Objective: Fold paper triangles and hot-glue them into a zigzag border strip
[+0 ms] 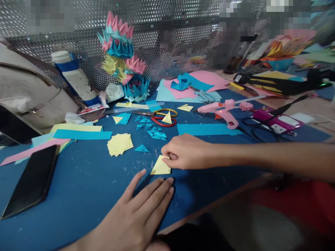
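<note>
As R hand (184, 153) curls over yellow paper (159, 168), L hand (142, 211) lies open, phone (32, 181) off its L, table edge (187, 218) to its R. Paper's tip pts L, axis diag to R hand.

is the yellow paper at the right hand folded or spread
Folded: the yellow paper slants to a sharp left corner, not square.

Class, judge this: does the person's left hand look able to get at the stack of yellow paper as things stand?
Probably yes. The left hand lies open, and only blue tabletop shows between its fingertips and the yellow stack.
</note>
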{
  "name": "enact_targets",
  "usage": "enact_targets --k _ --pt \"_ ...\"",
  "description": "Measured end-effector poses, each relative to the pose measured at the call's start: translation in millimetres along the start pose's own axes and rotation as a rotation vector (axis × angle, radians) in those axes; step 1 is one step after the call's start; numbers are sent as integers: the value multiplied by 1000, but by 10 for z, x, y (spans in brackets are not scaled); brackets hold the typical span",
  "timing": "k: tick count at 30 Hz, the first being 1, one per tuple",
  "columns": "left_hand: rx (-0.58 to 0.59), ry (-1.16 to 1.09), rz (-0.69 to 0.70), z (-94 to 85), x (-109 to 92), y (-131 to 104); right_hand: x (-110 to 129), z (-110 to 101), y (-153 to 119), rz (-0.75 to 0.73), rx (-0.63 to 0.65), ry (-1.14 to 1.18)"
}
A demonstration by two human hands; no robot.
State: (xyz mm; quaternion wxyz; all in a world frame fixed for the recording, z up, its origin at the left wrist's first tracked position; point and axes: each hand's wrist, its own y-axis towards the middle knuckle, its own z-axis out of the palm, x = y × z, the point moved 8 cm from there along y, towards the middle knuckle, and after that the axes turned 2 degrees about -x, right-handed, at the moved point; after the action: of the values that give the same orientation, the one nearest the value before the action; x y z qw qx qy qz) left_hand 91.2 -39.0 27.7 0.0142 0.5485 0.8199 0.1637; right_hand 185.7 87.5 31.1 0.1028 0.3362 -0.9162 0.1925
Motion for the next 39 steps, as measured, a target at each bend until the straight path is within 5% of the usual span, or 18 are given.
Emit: enact_targets --k 11,14,19,29,39 --pt "3 43 -53 80 -25 -40 -29 148 -186 -5 172 -47" --pt "27 13 -67 73 0 -9 -50 40 -178 -40 -5 -255" --pt "34 -9 -110 57 49 44 182 26 -269 -362 -236 -362" --pt "33 58 -202 78 100 6 340 105 -278 -409 -325 -522" --pt "28 52 -189 90 108 10 242 90 -227 -377 -217 -363"
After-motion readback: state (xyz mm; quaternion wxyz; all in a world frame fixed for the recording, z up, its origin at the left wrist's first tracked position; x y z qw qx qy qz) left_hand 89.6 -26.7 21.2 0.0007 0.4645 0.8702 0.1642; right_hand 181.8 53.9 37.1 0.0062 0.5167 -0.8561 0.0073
